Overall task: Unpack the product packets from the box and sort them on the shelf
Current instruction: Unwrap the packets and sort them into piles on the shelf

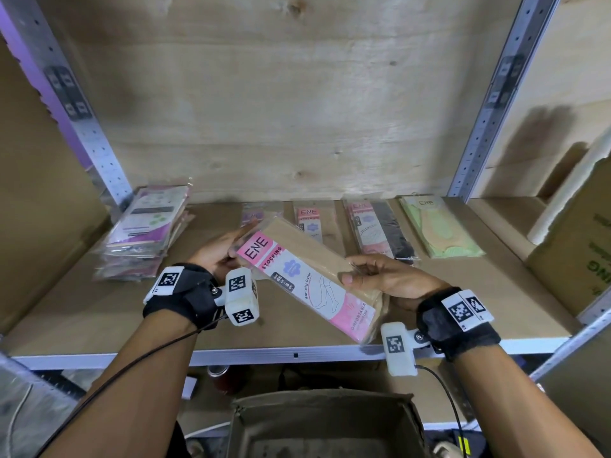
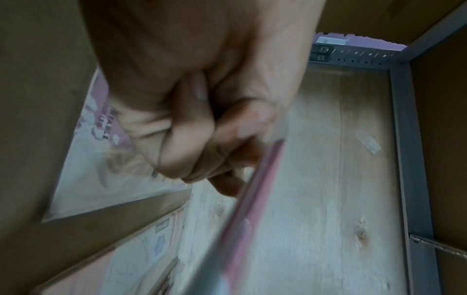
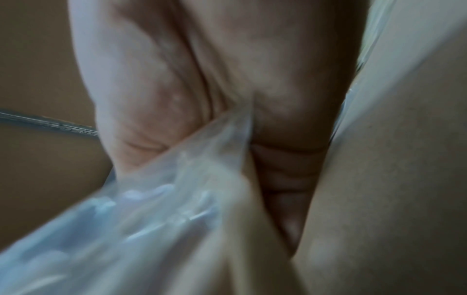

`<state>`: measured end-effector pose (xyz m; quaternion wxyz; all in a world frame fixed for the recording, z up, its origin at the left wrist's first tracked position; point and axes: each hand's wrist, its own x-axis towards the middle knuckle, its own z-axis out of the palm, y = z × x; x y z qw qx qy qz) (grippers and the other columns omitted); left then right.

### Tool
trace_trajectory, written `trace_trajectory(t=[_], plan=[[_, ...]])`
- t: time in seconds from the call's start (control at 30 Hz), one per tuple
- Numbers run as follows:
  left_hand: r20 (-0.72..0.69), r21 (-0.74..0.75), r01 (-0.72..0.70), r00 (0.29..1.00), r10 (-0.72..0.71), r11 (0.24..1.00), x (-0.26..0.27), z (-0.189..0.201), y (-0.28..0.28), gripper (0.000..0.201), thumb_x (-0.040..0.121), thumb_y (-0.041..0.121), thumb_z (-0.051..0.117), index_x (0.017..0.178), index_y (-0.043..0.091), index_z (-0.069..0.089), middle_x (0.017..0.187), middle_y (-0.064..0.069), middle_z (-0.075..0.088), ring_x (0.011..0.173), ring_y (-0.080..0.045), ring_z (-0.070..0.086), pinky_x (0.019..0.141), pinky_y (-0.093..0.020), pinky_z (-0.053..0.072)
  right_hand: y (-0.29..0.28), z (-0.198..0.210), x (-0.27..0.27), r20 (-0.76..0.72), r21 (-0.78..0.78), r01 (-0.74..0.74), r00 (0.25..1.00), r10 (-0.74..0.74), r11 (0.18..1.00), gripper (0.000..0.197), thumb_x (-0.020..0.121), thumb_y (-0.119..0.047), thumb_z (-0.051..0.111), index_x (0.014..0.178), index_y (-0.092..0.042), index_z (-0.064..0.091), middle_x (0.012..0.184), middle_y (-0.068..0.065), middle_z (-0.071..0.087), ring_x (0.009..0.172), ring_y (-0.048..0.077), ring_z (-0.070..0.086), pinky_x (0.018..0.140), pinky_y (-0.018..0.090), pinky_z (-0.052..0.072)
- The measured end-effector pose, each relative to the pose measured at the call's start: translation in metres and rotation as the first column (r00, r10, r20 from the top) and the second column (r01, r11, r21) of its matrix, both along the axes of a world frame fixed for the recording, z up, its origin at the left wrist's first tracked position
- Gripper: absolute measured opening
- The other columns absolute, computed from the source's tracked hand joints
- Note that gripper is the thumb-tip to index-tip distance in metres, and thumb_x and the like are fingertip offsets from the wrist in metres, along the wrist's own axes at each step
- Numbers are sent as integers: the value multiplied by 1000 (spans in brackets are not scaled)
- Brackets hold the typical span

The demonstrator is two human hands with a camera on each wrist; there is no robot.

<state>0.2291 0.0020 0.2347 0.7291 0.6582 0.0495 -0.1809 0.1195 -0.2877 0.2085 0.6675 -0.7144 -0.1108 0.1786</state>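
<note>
A pink-and-white stocking packet (image 1: pixel 307 279) with tan contents hangs tilted above the shelf (image 1: pixel 211 325), held by both hands. My left hand (image 1: pixel 220 251) grips its top left end; in the left wrist view my left hand (image 2: pixel 202 127) curls round the packet's edge (image 2: pixel 252 189). My right hand (image 1: pixel 373 279) pinches the right long edge, thumb on top. In the right wrist view my right hand (image 3: pixel 227 99) closes on the clear wrapper (image 3: pixel 151 209). The open cardboard box (image 1: pixel 324 421) stands below the shelf, its inside dark.
A stack of packets (image 1: pixel 145 233) lies at the shelf's left. Single packets lie in a row at the back: pink (image 1: pixel 309 223), black (image 1: pixel 380 233), green (image 1: pixel 439 229). A large carton (image 1: pixel 582 246) stands at the right. Metal uprights (image 1: pixel 76 107) flank the shelf.
</note>
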Motion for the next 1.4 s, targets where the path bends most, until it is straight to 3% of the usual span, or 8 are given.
trace_trajectory(t=[0.2,0.33,0.43,0.6,0.7,0.8,1.1,1.4], plan=[[-50,26,71,996,-70,997,10,-4,4,53,95,62,44,86,12,61,42,2,55,28,-7,41,28,-15,33,-2,3,1,22,-32,120,993,-119,992,43,85,-33,74,120,-8,66,119,26,66,104,46,63,89,56,44],[-201,-232,26,977,-74,972,4,0,-14,86,84,80,41,108,2,66,85,-14,76,69,-23,72,52,-26,58,2,4,8,-23,125,257,966,-256,958,38,87,-26,73,118,-4,66,119,23,68,102,36,67,90,44,51],[-117,-143,187,972,-204,972,-10,-5,-37,71,81,68,61,117,7,65,112,-17,73,97,-25,73,65,-31,60,16,4,14,-47,169,336,942,-333,926,45,81,-26,78,115,1,66,116,20,70,106,35,67,97,45,48],[58,-33,208,977,-206,978,-18,-12,-56,16,91,21,70,106,16,70,107,-5,77,100,-18,72,77,-26,58,30,7,20,-104,243,405,914,-392,881,28,75,-31,79,95,-13,74,102,12,76,91,25,72,77,32,58],[135,-117,74,989,-58,990,-13,-8,-54,8,94,15,67,102,14,69,106,-6,77,90,-14,75,69,-22,59,27,7,20,-206,311,427,903,-378,849,44,83,-31,72,121,-9,66,117,15,72,109,31,68,92,47,56],[187,-149,-30,981,58,988,-11,-7,-55,12,95,15,66,105,9,68,108,-8,76,92,-15,75,68,-21,59,26,5,23,-304,345,481,870,-389,806,44,87,-21,70,127,-4,61,122,18,69,114,33,65,100,52,51],[244,-242,-125,952,185,962,-16,-5,-67,39,95,9,65,131,-1,53,123,-15,69,108,-25,70,71,-24,60,28,0,30,-323,339,637,770,-551,692,30,86,-6,72,102,-9,48,108,18,73,96,35,71,71,41,63],[196,-289,-106,966,167,951,-16,-7,-68,41,96,12,64,133,-1,52,122,-15,70,108,-23,70,76,-27,61,24,6,22,-280,318,631,775,-566,708,14,88,-14,72,101,-12,68,88,10,65,73,18,66,65,26,56]])
